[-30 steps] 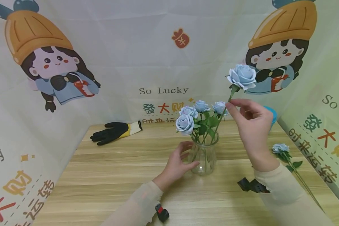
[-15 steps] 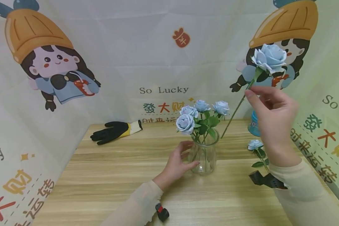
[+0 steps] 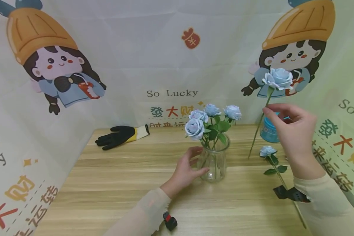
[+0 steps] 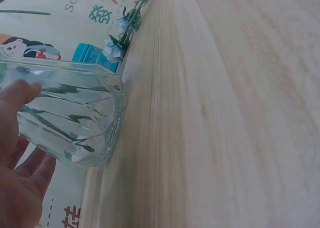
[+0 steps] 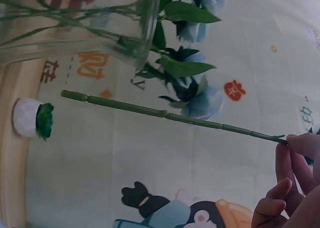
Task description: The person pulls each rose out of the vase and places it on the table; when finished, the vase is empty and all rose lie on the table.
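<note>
Pale cloth (image 3: 127, 49) printed with two hatted cartoon figures stands behind the wood-grain table (image 3: 112, 183); on that table is the glass vase (image 3: 213, 173), from which I take every place. Compared with half a second ago, my right hand (image 3: 298, 139) is lower, and the light-blue rose (image 3: 278, 79) I pinch has come down with it; its stem foot now sits farther right of the vase and lower than the rim, and its stem stands steeper; one second ago that stem crossed the vase's mouth. Thumb and fingertips have the stem just below the bloom; the rose is right of the vase and clear of it, bloom up and a little right, long axis slanting down leftward to the bare foot. My left hand (image 3: 184, 172) grips the vase's left side, thumb in front, just as before.

Counting: one rose in my fingers; four vase roses (image 3: 194, 128) leaning out above the rim; two roses lying right of the vase, a nearer one (image 3: 267, 150) and a farther one (image 4: 124, 22) that only the left wrist view shows; one turquoise tub (image 3: 269, 131), right of the vase toward the back; one black-palmed work glove (image 3: 118, 137), left of the vase toward the back.
</note>
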The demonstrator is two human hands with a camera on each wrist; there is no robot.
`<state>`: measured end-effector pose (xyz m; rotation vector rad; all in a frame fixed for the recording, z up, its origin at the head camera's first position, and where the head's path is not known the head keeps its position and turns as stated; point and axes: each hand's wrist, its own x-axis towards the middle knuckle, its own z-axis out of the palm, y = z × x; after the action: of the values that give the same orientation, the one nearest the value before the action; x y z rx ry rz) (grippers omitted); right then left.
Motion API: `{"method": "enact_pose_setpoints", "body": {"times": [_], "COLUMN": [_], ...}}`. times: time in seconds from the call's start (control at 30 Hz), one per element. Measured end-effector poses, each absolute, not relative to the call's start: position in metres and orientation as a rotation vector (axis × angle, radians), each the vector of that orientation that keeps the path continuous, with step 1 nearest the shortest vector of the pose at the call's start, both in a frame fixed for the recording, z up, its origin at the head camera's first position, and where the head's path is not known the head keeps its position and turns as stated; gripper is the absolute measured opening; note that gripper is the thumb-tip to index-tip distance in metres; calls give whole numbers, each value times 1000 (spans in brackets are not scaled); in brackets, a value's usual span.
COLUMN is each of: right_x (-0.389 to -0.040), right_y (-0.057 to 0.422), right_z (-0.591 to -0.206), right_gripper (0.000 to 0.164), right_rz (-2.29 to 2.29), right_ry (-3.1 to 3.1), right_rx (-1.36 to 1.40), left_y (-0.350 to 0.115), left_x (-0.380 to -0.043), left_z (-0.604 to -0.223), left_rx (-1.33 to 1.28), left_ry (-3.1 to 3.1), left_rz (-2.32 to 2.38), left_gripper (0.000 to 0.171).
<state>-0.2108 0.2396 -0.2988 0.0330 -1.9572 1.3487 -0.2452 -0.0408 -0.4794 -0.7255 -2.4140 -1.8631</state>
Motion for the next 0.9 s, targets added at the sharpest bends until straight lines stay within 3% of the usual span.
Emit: {"method": "enact_pose_setpoints", "body": {"times": [0.47,0.9], "right_x": [-222,-241], "right_y": [280,290], "right_z": [-370,-429], "right_gripper": [33,21], "right_rz": [1077,998], "right_ry": [-2499,-2750], "right_rx": [-95,-17], "left_y": [-39,-39], "left_x": [-246,-245], "left_z": [-478,-479], "left_rx": [-719,-719], "left_ry": [-2426,-2426], "left_rz": [-1859,-1846], "left_gripper": [72,72]}}
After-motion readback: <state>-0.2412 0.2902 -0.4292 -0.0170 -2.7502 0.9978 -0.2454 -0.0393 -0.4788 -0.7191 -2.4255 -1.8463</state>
